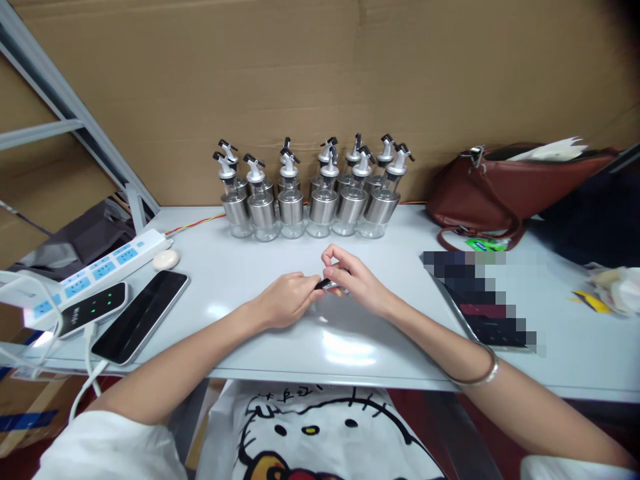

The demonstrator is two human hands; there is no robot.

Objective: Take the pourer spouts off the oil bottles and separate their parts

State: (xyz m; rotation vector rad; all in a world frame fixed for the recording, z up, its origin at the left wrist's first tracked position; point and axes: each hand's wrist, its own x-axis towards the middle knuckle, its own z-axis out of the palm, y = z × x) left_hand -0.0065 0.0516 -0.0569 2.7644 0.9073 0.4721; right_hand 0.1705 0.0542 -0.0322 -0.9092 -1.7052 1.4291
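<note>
I'm gripping black-ended piece (325,283) with left hand (286,300), right hand (364,287), handling seemingly unfinished; twelve-o'clock oil bottles (291,208) already wearing pourers (255,172).

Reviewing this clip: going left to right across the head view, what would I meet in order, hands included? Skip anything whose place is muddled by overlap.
Black oblong device with green lights, round cream-white object, left hand, small black-and-silver item, right hand, reddish-brown leather handbag.
</note>
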